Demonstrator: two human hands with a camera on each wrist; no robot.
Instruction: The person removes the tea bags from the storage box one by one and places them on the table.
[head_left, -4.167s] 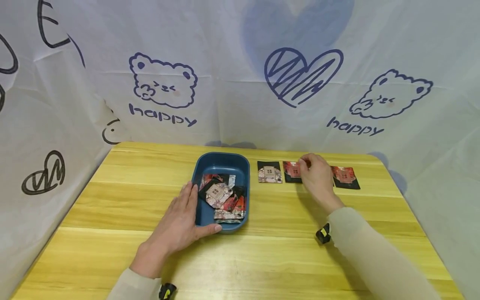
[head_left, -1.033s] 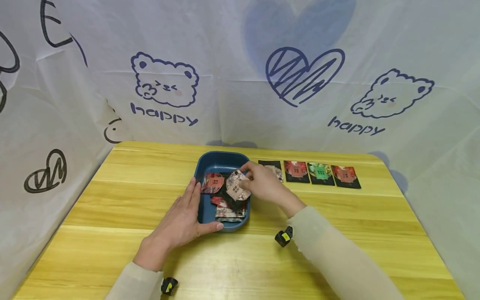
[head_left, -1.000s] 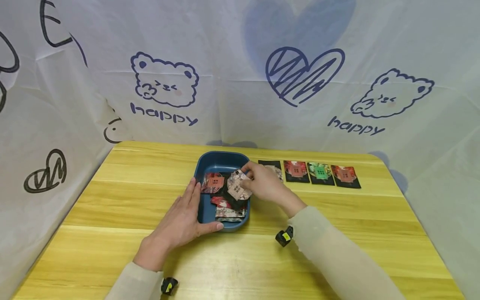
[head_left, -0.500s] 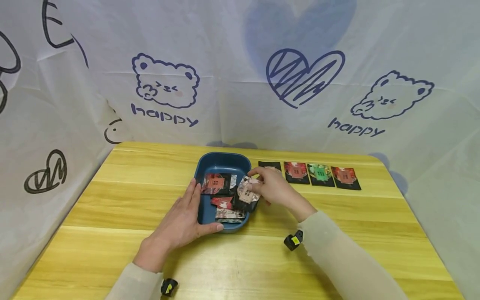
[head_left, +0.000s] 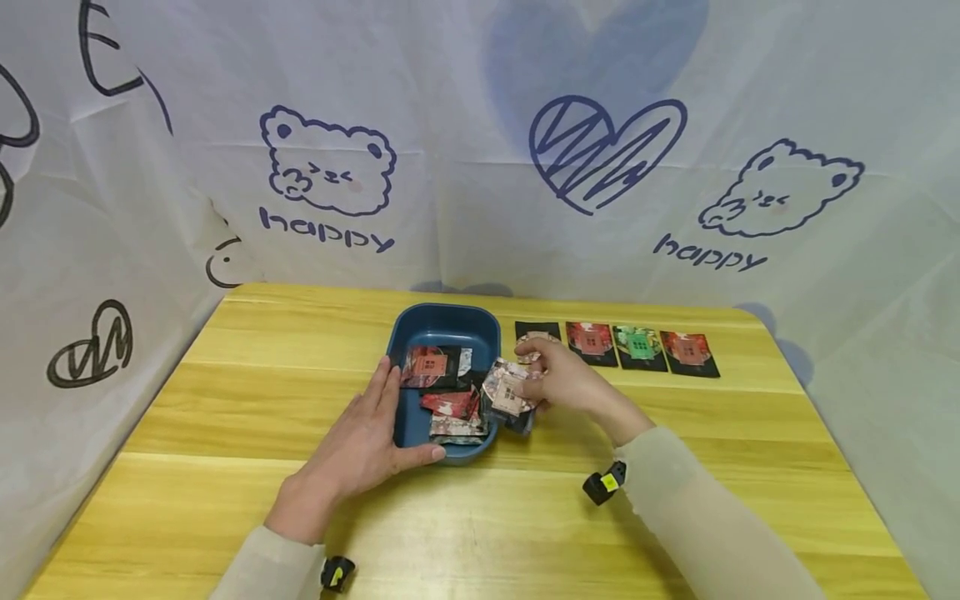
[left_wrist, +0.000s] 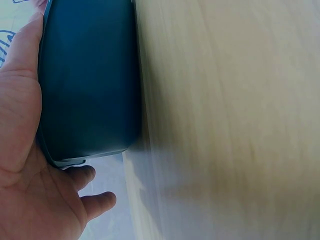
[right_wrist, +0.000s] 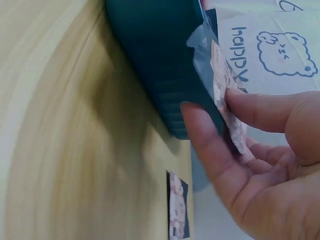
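A blue rectangular bin [head_left: 442, 313] holds several small printed sachets, among them a red and black one [head_left: 429, 367]. My left hand [head_left: 358, 442] rests with straight fingers along the bin's left side, its thumb at the near edge. The left wrist view shows the palm against the bin wall [left_wrist: 90, 80]. Just past the bin's right rim, my right hand [head_left: 566, 379] pinches a pale pink and black sachet [head_left: 507, 392] between thumb and fingers. In the right wrist view this sachet [right_wrist: 226, 92] is tilted, with a greyish clear flap at its end.
To the right of the bin a row of sachets lies flat on the wooden table [head_left: 465, 533]: a pale one [head_left: 534, 328] partly hidden by my right hand, a red one [head_left: 592, 343], a green one [head_left: 640, 347] and another red one [head_left: 690, 353]. White printed cloth hangs behind.
My right hand has drawn the pale sachet rightward from the pile to beyond the bin's right rim. Earlier it was over the row, where a green sachet now shows. My left hand stays put.
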